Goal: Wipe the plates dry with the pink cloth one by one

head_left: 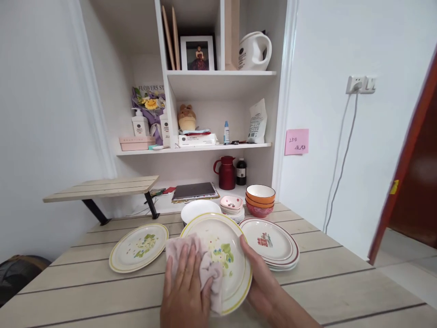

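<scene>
A yellow-rimmed plate (235,269) with a green leaf pattern is tilted up above the table, its face toward me. My right hand (261,282) grips its right edge, thumb on the rim and fingers behind. Against the plate's left part, my left hand (186,282) presses a pale pink cloth (213,273), fingers laid over it. To the left, a matching yellow-rimmed plate (139,248) lies on the table. Just right of the held plate sits a stack of plates (283,243) with dark red rims and a red motif.
Behind the held plate stand a white plate (200,210), small pink dishes (232,203) on a plate stack, and stacked bowls (260,196). A raised wooden shelf (102,187) on black legs is at left. A laptop (193,191) and red jug (226,173) occupy the cabinet's bottom level.
</scene>
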Motion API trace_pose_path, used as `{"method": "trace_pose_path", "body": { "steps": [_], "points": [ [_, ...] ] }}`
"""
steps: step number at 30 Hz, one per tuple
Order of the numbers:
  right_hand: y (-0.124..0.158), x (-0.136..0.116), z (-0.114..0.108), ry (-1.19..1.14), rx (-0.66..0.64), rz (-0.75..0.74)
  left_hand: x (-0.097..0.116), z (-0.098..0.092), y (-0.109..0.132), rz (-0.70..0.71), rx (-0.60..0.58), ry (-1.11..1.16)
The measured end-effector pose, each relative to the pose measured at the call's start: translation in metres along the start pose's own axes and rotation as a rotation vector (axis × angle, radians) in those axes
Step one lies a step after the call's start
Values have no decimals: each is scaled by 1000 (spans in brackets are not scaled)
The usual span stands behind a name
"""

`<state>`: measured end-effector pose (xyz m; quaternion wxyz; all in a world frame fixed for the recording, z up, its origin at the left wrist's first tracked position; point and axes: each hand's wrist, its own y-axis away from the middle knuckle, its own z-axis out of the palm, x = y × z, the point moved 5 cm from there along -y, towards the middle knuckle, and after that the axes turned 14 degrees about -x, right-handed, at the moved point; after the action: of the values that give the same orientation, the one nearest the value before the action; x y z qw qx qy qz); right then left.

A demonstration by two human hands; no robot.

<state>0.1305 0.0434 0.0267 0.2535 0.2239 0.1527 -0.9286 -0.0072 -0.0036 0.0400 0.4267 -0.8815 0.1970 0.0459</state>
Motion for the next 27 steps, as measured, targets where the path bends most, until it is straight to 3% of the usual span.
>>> {"method": "trace_pose_path", "body": {
  "steps": [3,6,12,15,20,23,27],
  "points": [
    [3,14,4,5,-19,77,-13,4,4,-96,5,9],
    [4,25,7,-9,-58,139,-16,9,6,-105,-23,35],
    [4,26,4,37,-6,129,-5,20,8,-17,-168,54],
    [4,28,1,55,27,140,7,22,8,121,-202,37],
    [6,34,-7,-43,70,267,32,13,2,417,-153,92],
    [4,26,-5,-98,33,233,36,0,-5,392,-72,194],
    [-1,3,2,-91,-18,33,31,-14,-7,311,16,206]
  ]
}}
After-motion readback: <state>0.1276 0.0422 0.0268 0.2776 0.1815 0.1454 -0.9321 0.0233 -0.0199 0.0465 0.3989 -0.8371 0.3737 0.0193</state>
